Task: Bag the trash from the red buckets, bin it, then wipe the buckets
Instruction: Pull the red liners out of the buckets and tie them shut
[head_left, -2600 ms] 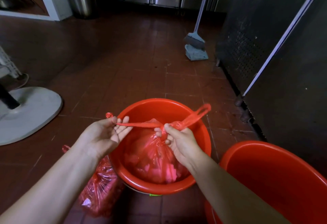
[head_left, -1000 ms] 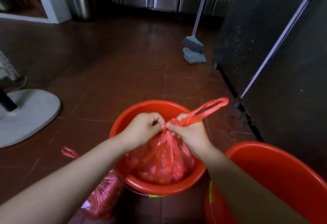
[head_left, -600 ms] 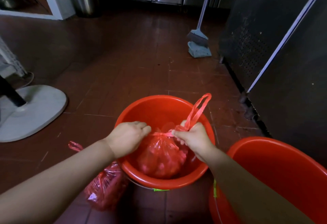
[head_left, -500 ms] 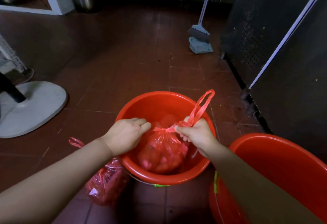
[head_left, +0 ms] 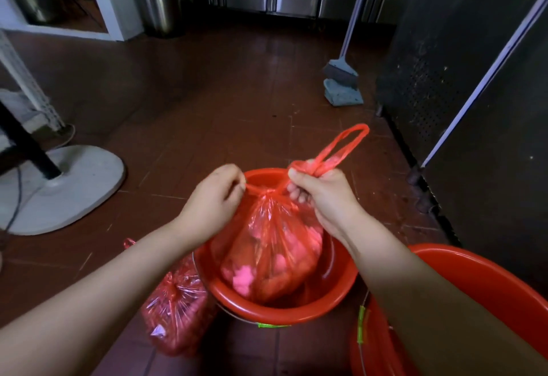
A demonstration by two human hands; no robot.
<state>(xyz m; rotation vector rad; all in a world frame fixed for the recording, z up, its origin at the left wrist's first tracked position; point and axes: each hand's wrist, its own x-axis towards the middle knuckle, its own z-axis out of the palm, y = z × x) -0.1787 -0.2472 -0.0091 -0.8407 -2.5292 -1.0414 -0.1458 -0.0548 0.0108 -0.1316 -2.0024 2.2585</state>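
Note:
A red plastic trash bag [head_left: 269,257], full and knotted at the neck, hangs partly lifted inside a red bucket [head_left: 284,312] on the floor. My left hand [head_left: 216,197] grips one handle strip of the bag at the knot. My right hand [head_left: 321,193] grips the other handle, whose loop sticks up to the right. A second red bucket [head_left: 486,274] stands at the lower right, partly hidden by my right arm. Another tied red bag [head_left: 175,313] lies on the floor left of the first bucket.
A white fan base [head_left: 65,188] with a black pole sits on the left. A mop [head_left: 341,79] leans at the back right by a dark metal cabinet [head_left: 462,79]. A steel bin [head_left: 160,7] stands far back. Brown tiled floor spreads between them.
Both hands have risen and come closer together, pulling the knot tight and lifting the bag higher in the bucket. The view has shifted slightly.

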